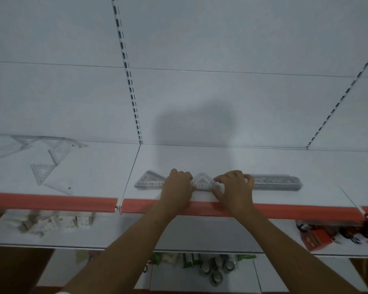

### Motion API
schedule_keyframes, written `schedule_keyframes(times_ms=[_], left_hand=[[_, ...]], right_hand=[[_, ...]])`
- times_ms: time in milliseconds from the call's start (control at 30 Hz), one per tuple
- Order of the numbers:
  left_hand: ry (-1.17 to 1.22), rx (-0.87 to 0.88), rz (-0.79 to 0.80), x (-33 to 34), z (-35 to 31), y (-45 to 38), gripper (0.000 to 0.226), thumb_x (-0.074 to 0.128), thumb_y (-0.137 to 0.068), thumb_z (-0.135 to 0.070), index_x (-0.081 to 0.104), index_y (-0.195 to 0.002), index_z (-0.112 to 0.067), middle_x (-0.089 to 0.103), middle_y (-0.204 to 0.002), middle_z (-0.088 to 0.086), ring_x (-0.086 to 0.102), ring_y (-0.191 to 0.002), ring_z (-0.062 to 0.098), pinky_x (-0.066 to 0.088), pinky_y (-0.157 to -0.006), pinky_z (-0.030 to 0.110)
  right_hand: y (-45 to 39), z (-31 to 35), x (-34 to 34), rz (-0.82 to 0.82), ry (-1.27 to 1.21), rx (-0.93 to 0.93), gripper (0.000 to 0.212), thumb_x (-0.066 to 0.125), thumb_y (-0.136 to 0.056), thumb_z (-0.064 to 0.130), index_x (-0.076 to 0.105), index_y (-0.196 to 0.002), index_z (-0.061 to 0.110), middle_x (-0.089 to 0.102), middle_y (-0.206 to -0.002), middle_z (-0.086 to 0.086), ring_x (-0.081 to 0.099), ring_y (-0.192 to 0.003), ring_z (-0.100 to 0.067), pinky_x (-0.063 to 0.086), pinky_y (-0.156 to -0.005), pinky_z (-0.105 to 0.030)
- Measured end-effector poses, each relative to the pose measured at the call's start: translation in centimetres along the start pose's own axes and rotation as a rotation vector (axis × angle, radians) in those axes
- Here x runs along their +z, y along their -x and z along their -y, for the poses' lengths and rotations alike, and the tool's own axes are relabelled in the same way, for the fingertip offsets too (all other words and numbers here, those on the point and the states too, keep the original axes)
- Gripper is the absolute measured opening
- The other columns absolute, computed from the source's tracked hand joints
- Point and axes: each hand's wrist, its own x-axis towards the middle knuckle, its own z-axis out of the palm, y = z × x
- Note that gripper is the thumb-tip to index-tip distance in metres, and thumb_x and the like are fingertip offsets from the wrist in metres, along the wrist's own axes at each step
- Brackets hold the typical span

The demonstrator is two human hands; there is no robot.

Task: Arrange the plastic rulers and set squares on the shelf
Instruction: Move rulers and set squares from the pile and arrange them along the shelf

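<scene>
Head view: small clear set square (202,181) lies flat near the shelf (285,196) front edge, long axis left-right, pinched at each end between left hand (177,188) and right hand (235,187), grip closed by curled fingers; ruler stack (277,182) just right.

Lower-shelf packets (57,222) blurred, perhaps cartons.

You have a white shelf (263,166) that looks like smooth, matt painted metal, edged with a red strip (51,201) of plastic. The set squares (202,181) and the rulers (274,182) are clear, faintly glossy plastic with printed scales.
</scene>
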Motion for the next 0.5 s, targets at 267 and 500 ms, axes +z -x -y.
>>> schedule_keyframes(times_ms=[267, 500], left_hand=[[-0.061, -0.042, 0.088, 0.1, -0.5, -0.7, 0.021, 0.053, -0.092, -0.024, 0.063, -0.108, -0.013, 0.065, -0.102, 0.005, 0.050, -0.105, 0.023, 0.045, -0.086, 0.033], [-0.050, -0.077, 0.084, 0.2, -0.9, -1.2, 0.026, 0.052, -0.092, -0.020, 0.061, -0.117, -0.017, 0.067, -0.102, 0.005, 0.050, -0.107, 0.021, 0.047, -0.084, 0.034]], right_hand=[[-0.7, -0.5, 0.1, 0.055, -0.010, -0.030, 0.016, 0.081, -0.060, 0.041, 0.069, -0.062, 0.030, 0.063, -0.060, 0.010, 0.065, -0.080, -0.015, 0.040, -0.088, -0.051], [-0.6, -1.4, 0.9, 0.084, -0.026, -0.093, 0.023, 0.080, -0.061, 0.037, 0.072, -0.081, 0.030, 0.066, -0.067, 0.012, 0.065, -0.082, -0.015, 0.031, -0.093, -0.046]])
